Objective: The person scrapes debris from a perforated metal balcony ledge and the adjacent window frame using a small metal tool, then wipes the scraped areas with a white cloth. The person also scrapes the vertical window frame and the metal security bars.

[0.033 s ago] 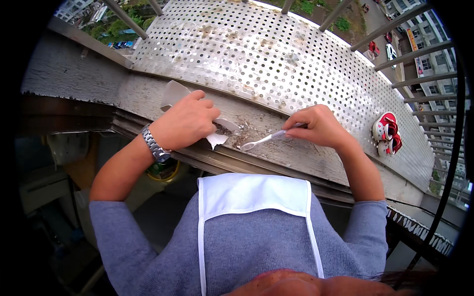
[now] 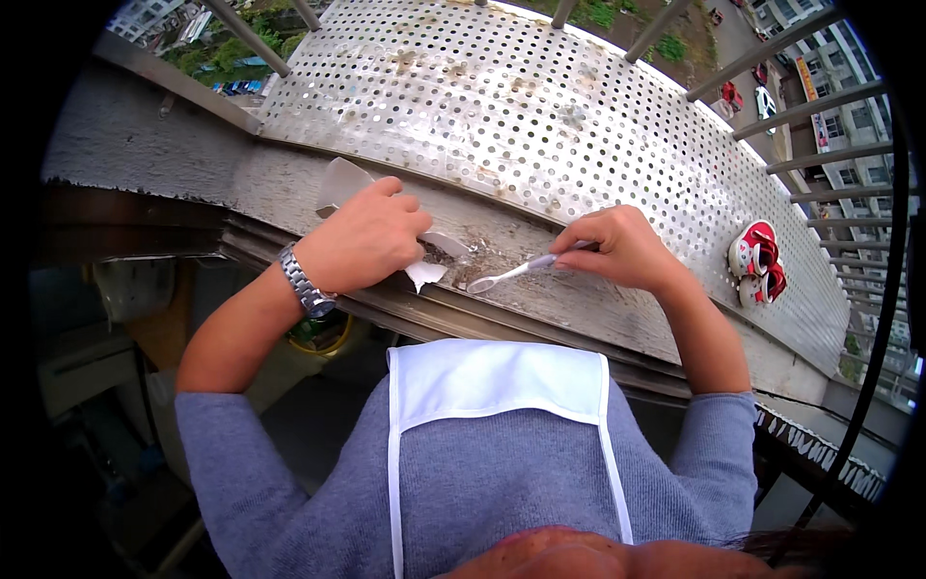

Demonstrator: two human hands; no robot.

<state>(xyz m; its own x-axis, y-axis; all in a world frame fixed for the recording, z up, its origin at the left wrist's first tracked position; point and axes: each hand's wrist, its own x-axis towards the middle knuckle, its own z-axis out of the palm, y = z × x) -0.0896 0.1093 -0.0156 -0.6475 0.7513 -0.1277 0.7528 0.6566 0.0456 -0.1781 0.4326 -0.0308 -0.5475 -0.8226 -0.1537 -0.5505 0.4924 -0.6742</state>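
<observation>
My left hand is closed on a pale, curved piece of a cut cup, which sticks out on both sides of the fingers. A torn white flap shows below the fingertips; whether it belongs to the same piece I cannot tell. In my right hand, the fingers pinch the handle of a white and grey toothbrush. Its oval head points left and rests on or just over the ledge. Brown dirt and crumbs lie between the cup piece and the toothbrush.
Both hands are over a worn grey ledge beside a window track. Beyond it lies a perforated metal sheet, edged by metal bars. Red and white shoes stand on the sheet at right. A yellow-rimmed bucket is below, left.
</observation>
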